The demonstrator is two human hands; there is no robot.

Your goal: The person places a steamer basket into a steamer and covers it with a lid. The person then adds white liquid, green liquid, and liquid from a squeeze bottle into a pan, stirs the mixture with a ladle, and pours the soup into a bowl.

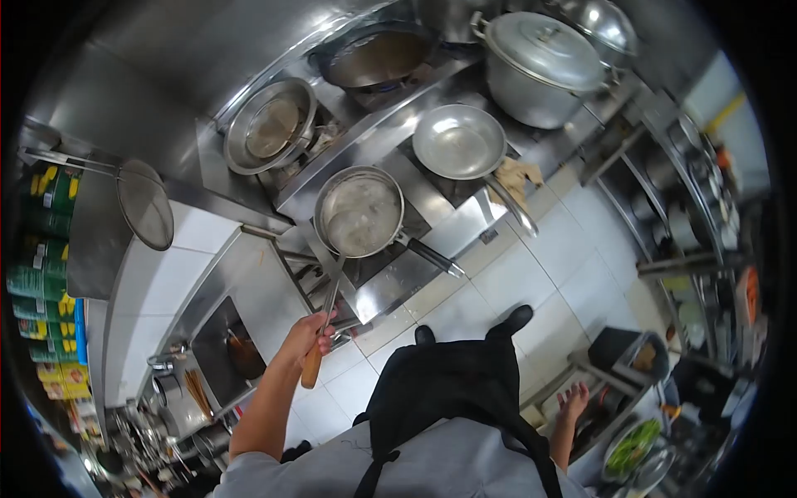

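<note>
Closest to us are our grey shirt [465, 465] and our black apron [444, 382]. Past the apron, our black shoes [520, 319] stand on the white floor tiles [510, 270].

Our left hand [307, 340] is curled tight around a long scoop [333, 286], near its wooden handle. The scoop leans over the rim of a round pot [402, 209], and its round end is down in the cloudy water [374, 199]. We cannot tell if that end has holes. The pot sits on the stove [452, 232], in front of us, and its dark handle [432, 256] points toward our right side.

Our right hand [573, 401] hangs out to the side, open, with the fingers a bit apart. It is near a low shelf, and a bowl of green leaves [635, 444] is close by.

Beside the pot we see a shiny pan [459, 141], with a brown cloth [519, 177] just by its handle. Behind them are a big pot with a lid [535, 91], a wide wok [378, 62] and a metal bowl [237, 137].

On our left, a round sieve [145, 205] shows in front of the wall. Below it is a sink [217, 332], and some brown sticks [198, 394] lie next to it.
</note>
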